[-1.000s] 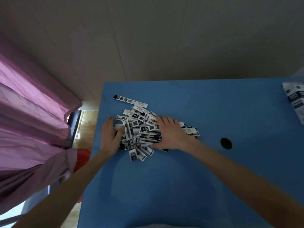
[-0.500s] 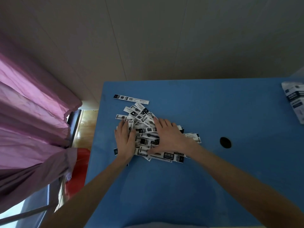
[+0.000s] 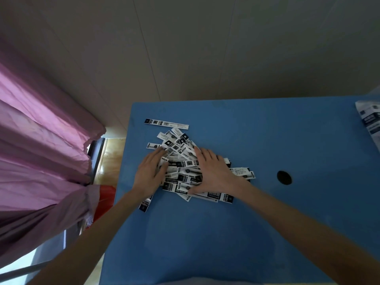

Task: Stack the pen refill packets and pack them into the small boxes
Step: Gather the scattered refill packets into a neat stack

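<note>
Pink curtain (image 3: 41, 153) fills the left of the frame, with something red (image 3: 104, 199) low beside the table edge. Blue table (image 3: 205, 243) takes the centre and right. Left hand (image 3: 149, 175) lies flat on the left edge of the packet pile (image 3: 183, 167), fingers straight and close together, pressing down, gripping nothing. The pile sits centre frame on the table: many thin black-and-white refill packets, crossed at all angles, overlapping, not yet squared up. One stray packet (image 3: 166, 124) lies apart just above the pile, and another (image 3: 145, 205) pokes out below the left wrist. Right hand (image 3: 213, 173) rests on the right half of the pile, fingers slightly spread and straight, thumb along the lower edge, palm down, nothing pinched. Packets look light, flat, a bit flexible and likely slick, so they will slide over each other and fan out easily; best taken by squeezing the pile in from its two long sides and tapping the ends level, not by lifting from the top. A dark round hole or spot (image 3: 284, 177) is in the table right of the pile. At far right edge, upper part, a printed white bag or wrapped bundle (image 3: 370, 122) is cut off by the frame; contents cannot be told. No small boxes are in view, so nothing is packed yet; judged an early gathering step.
</note>
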The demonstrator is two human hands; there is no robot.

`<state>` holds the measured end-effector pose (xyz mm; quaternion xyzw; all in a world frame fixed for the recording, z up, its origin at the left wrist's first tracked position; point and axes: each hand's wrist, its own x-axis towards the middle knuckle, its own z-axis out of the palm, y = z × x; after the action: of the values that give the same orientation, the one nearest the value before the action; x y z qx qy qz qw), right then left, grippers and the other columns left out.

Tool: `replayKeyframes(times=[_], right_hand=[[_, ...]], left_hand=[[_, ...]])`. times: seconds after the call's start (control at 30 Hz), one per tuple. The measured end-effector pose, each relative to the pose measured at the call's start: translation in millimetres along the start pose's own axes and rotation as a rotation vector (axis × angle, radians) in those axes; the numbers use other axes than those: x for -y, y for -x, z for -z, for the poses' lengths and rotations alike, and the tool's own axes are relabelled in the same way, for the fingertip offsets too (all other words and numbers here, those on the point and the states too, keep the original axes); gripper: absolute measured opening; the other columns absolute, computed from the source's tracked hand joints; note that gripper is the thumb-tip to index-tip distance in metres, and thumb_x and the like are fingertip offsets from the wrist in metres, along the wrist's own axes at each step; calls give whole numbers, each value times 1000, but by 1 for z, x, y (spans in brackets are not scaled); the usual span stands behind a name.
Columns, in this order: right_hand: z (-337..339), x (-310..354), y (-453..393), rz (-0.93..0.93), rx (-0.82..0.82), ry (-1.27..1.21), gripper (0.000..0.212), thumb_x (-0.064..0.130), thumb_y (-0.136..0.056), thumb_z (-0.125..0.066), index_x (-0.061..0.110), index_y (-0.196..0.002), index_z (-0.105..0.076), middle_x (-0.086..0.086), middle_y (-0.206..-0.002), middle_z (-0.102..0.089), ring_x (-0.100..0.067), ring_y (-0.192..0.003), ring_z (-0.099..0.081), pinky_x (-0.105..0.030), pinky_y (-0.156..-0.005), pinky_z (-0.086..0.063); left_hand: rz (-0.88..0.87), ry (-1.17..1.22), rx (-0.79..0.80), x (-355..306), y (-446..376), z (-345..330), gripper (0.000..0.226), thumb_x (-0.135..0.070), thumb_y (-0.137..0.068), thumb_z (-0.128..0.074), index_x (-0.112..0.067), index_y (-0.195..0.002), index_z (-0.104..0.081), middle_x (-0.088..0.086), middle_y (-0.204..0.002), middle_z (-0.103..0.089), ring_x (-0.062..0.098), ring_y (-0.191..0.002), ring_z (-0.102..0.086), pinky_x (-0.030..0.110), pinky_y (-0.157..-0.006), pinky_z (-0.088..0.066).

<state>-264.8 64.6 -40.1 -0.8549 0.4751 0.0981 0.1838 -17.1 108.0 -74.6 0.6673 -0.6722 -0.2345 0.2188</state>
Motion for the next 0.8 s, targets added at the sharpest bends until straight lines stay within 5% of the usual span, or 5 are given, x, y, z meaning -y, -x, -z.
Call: replayKeyframes(times=[0.13, 0.37, 0.6, 0.8], right_hand=[[2, -5, 4, 30, 21, 6, 148, 91, -62, -65, 11, -162, 10, -12, -170, -5, -32, -157, -10, -53, -125, -19], [2, -5, 4, 39, 19, -1, 145, 91, -64, -64, 12, -163, 8, -11, -170, -6, -32, -157, -9, -52, -125, -16], [0, -8, 5, 59, 5, -3, 144, 91, -65, -63, 13, -163, 9, -10, -170, -7, -31, -156, -11, -50, -125, -16], [10, -7, 4, 59, 11, -44, 155, 92, -60, -67, 6, -160, 15, -11, -170, -8, -30, -153, -17, -49, -125, -19]], left_hand=[[-38, -46, -8, 2, -19, 11, 39, -40, -104, -48, -22, -135, -64, -4, -145, -59, 19, -134, -52, 45, -112, -42], [50, -92, -31, -9, -34, 21, 38, -31, -90, -77, -19, -124, -70, 3, -106, -72, 24, -97, -65, 36, -82, -52], [195, 78, -66, 5, -36, 33, 13, -42, -88, -77, -30, -92, -76, -12, -84, -71, 9, -79, -67, 30, -67, -51], [207, 52, -136, 8, -46, 60, 25, -52, -95, -65, -31, -85, -71, -14, -77, -70, 5, -70, -66, 23, -61, -42]])
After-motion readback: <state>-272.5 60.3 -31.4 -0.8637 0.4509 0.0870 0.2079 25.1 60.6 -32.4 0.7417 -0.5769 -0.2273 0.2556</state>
